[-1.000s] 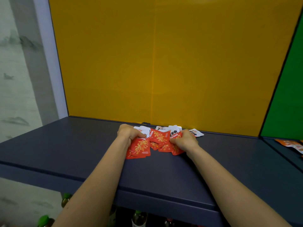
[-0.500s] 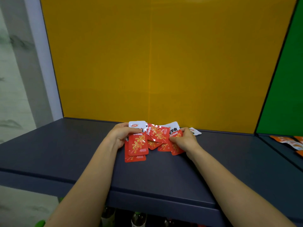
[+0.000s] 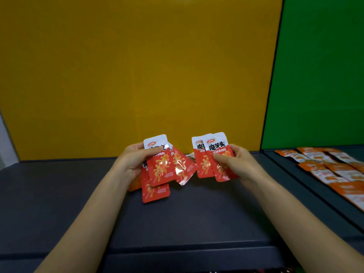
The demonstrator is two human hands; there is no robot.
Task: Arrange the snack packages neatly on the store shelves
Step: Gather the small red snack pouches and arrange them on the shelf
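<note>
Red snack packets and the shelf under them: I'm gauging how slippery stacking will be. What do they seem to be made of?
The red snack packets look like thin glossy plastic film: glare streaks, crinkles, flat sealed edges. The shelf is dark blue-grey, smooth and matte; painted metal or laminate board, I cannot tell which.

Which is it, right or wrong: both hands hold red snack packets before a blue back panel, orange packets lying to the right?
Wrong on colour: the head view shows a yellow back panel, not blue. The left hand and right hand hold red packets; orange packets lie to the right.
</note>
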